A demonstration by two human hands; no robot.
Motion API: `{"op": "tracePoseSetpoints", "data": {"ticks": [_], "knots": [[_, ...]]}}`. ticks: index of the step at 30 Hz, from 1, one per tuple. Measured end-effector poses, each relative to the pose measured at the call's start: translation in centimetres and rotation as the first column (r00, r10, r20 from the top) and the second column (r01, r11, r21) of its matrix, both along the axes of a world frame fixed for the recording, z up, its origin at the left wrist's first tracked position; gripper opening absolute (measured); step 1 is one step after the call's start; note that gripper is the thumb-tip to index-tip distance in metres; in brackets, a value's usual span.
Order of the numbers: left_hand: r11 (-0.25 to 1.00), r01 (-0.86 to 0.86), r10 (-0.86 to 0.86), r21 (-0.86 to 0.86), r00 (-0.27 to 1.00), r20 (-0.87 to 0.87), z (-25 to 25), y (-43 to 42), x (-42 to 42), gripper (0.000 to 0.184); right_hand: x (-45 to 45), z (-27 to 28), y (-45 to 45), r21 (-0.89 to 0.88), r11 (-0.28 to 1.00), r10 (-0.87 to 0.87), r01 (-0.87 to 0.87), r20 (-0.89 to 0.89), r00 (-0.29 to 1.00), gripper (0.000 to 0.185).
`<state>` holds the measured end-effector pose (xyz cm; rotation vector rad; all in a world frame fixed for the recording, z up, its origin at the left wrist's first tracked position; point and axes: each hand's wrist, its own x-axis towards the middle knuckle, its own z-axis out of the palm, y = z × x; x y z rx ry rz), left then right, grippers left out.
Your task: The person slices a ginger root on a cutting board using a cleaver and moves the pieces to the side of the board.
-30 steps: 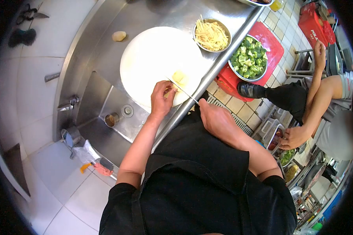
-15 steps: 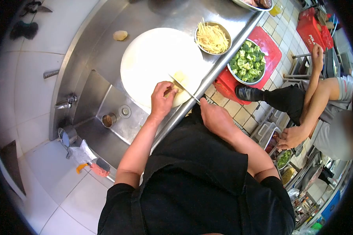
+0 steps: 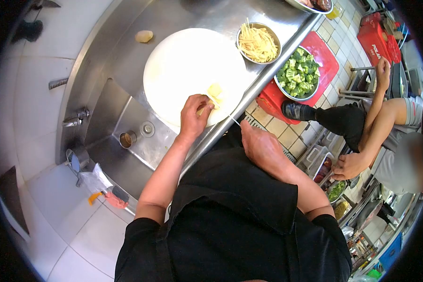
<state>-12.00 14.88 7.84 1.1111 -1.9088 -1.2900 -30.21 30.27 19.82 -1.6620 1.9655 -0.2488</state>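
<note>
Yellow potato [image 3: 214, 90], likely firm, slippery when cut, sits on round board; steady its side, fingertips tucked. Left hand [image 3: 194, 117] curled, pinching potato piece; right hand [image 3: 262, 145] closed round knife [image 3: 234, 120].

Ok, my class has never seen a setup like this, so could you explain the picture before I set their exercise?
There is no robot: a camera on a person's head looks down at their bare hands. The left hand steadies a pale yellow piece, partly hidden by its fingers, on a round white board. The right hand holds what looks like a knife; more cut pieces lie beyond its blade. On the metal counter are a bowl of yellow strips and one separate pale lump. A bowl of broccoli stands lower down, and another person works nearby.
</note>
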Motion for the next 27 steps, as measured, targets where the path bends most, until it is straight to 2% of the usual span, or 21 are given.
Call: {"op": "tracePoseSetpoints", "data": {"ticks": [3, 6, 18, 20, 23, 27], "knots": [[1.000, 0.012, -0.013, 0.022, 1.000, 0.009, -0.3, -0.1, 0.2, 0.024, 0.1, -0.4, -0.1, 0.013, 1.000, -0.004, 0.004, 0.004, 1.000, 0.012], [0.999, 0.024, -0.024, 0.032, 1.000, 0.013, -0.6, -0.2, 0.3, 0.026, 0.1, -0.2, -0.5, 0.084, 0.994, -0.073, 0.066, 0.084, 0.994, 0.013], [1.000, 0.001, -0.001, 0.014, 1.000, -0.003, 0.1, -0.2, 0.1, 0.024, 0.6, 0.3, -1.3, 0.153, 0.987, -0.059, 0.050, 0.052, 0.997, 0.012], [1.000, -0.001, 0.002, 0.019, 1.000, -0.006, 0.1, -0.2, 0.1, 0.024, 0.6, -0.3, -1.5, 0.131, 0.991, -0.008, 0.008, 0.004, 1.000, 0.011], [1.000, -0.004, 0.003, 0.025, 0.999, 0.049, -0.2, -0.3, 0.1, 0.023, 0.7, -0.2, -2.1, 0.148, 0.989, -0.022, 0.020, 0.015, 1.000, 0.014], [0.999, -0.018, 0.019, 0.042, 1.000, -0.010, -0.5, -0.3, 0.0, 0.023, 0.9, -0.4, -3.2, 0.194, 0.981, -0.016, 0.013, 0.013, 1.000, 0.015]]}}
